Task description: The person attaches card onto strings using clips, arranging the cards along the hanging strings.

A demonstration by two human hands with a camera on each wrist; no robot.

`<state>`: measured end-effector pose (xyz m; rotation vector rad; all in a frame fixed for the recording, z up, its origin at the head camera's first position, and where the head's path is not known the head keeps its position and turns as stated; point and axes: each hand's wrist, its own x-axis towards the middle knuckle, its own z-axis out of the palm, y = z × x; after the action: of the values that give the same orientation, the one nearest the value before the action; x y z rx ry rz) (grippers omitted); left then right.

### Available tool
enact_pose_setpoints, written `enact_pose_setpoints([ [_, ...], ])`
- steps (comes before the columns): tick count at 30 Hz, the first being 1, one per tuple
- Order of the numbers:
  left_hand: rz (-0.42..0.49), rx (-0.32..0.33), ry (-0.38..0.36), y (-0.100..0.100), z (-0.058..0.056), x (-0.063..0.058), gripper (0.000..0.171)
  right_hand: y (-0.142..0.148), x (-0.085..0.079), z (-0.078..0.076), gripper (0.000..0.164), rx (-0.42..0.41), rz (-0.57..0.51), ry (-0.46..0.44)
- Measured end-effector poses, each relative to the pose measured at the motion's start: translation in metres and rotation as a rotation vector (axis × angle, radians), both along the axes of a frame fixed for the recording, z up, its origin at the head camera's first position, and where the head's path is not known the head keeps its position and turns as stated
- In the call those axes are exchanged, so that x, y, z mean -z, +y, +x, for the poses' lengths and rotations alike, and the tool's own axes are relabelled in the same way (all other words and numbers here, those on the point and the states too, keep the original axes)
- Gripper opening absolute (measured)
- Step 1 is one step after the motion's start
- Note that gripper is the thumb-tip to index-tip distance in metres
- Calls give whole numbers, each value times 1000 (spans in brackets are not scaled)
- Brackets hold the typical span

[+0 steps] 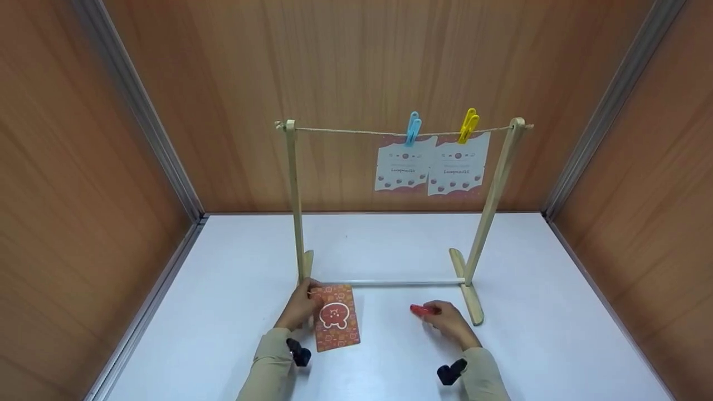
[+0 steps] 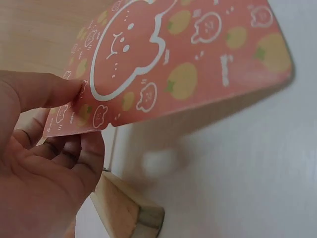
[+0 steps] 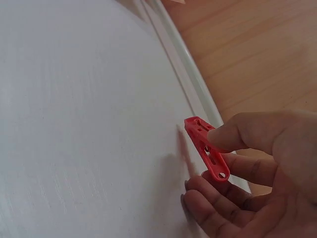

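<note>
My left hand [image 1: 301, 307] pinches a red-orange card [image 1: 337, 334] by its edge, thumb on the printed face and fingers behind. The card bears a white-outlined bear face and small fruit, close up in the left wrist view [image 2: 193, 74]. My right hand [image 1: 447, 322] holds a red clothespin [image 3: 210, 153] between thumb and fingers, over the white table. On the string [image 1: 345, 131] of a wooden rack, a blue clothespin [image 1: 413, 129] and a yellow clothespin [image 1: 468, 126] hold two white-and-pink cards [image 1: 405, 164] side by side. The string's left half carries nothing.
The rack's left post [image 1: 295, 200] and right post [image 1: 494, 200] stand on wooden feet [image 1: 472, 303], joined low down by a white bar [image 1: 401, 283]. Wooden panels [image 1: 356, 61] enclose the white table [image 1: 390, 362] at the back and both sides.
</note>
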<state>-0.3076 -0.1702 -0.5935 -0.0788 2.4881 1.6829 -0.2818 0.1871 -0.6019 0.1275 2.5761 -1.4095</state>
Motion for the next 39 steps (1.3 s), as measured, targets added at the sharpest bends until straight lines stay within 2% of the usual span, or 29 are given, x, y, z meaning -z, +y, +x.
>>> enact_pose_setpoints([
  [7, 89, -57, -46, 0, -2, -2, 34, 0, -1, -3, 38, 35, -81, 58],
  [13, 183, -95, -78, 1, -3, -7, 33, -1, -3, -5, 38, 64, -79, 65],
  [16, 205, -111, -88, 2, -3, -10, 35, -2, -4, -5, 39, 66, -84, 83],
  [18, 213, -120, -94, 2, -3, -11, 35, -3, -6, -4, 41, 66, -130, 91],
  [23, 260, -139, -70, 3, -2, -14, 32, -4, -10, -4, 45, 53, -264, 124],
  [28, 308, -159, -23, 4, -2, -21, 31, -6, -16, -5, 46, 68, -275, 149],
  [33, 317, -191, 6, 6, -5, -29, 35, -9, -23, -8, 47, 82, -295, 148],
  [39, 366, -239, -15, 8, -11, -40, 37, -13, -28, -13, 43, 70, -346, 149],
])
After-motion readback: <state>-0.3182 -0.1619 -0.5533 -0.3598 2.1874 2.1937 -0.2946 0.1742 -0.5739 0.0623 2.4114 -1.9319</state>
